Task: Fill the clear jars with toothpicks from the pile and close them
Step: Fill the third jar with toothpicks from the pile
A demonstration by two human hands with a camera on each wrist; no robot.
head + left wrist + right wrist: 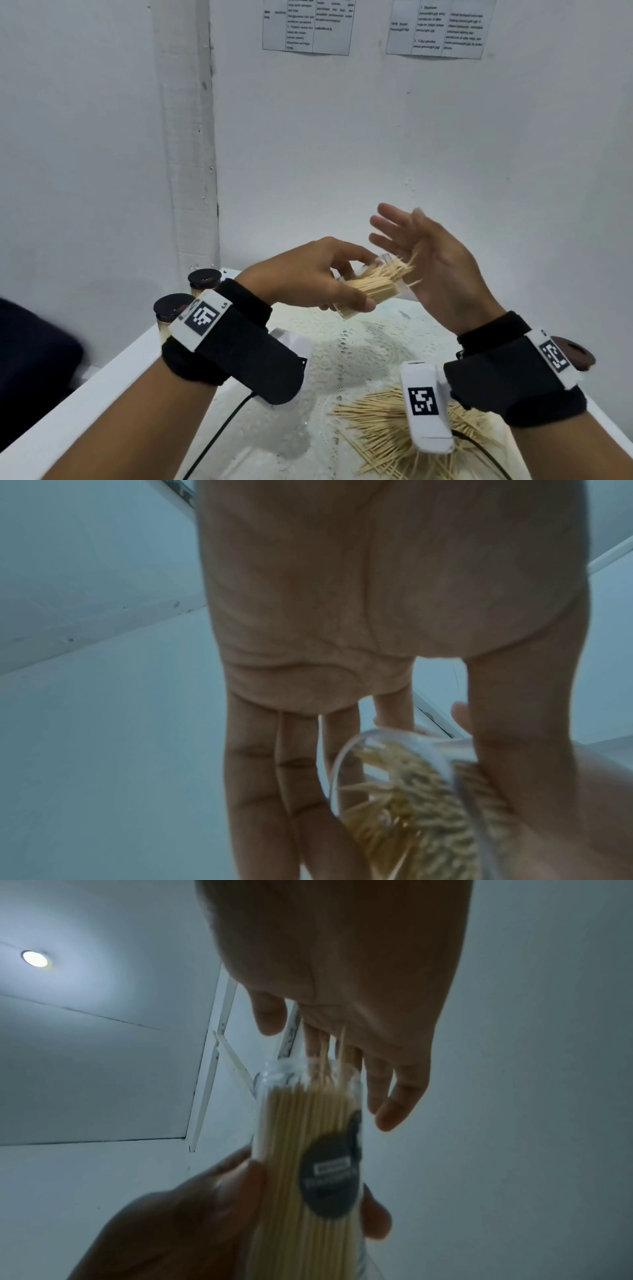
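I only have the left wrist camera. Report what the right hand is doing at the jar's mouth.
Observer: The right hand is open, its palm facing the toothpicks that stick out of the clear jar, which the left hand grips tilted.
Operator: Locate the lid.
Observer: A dark disc, likely the lid, lies behind the right wrist strap.
Operator: Report the finished jars.
Observer: Two capped jars stand at the table's far left corner.
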